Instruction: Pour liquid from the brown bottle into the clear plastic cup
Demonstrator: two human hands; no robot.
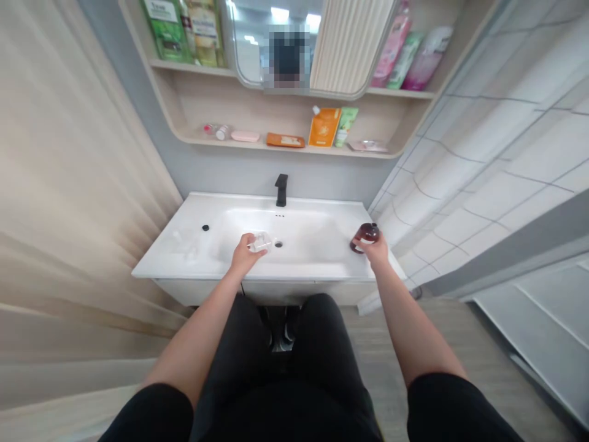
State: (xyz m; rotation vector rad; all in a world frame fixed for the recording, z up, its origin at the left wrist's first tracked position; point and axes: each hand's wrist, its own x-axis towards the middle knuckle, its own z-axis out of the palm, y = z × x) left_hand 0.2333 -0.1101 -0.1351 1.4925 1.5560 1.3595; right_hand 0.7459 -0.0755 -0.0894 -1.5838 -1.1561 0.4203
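My left hand (245, 252) is closed around a small clear container (261, 242), held over the front of the white sink (313, 242), left of the drain (278, 244). What the container holds, if anything, I cannot make out. On the right, my right hand (376, 248) grips a dark brown bottle (367, 232) with a pale label. That bottle is at the right end of the countertop; whether its base touches the surface I cannot tell. A small round black piece (205, 228) lies on the counter's left part.
Behind the basin rises a black faucet (281, 190). Above it, a shelf (221, 140) carries an orange pouch (324, 127), a green tube (346, 126) and an orange flat pack (285, 141). A mirror cabinet (354, 52) hangs between bottles. Curtains flank the left side; white tiled covering (478, 159) the right.
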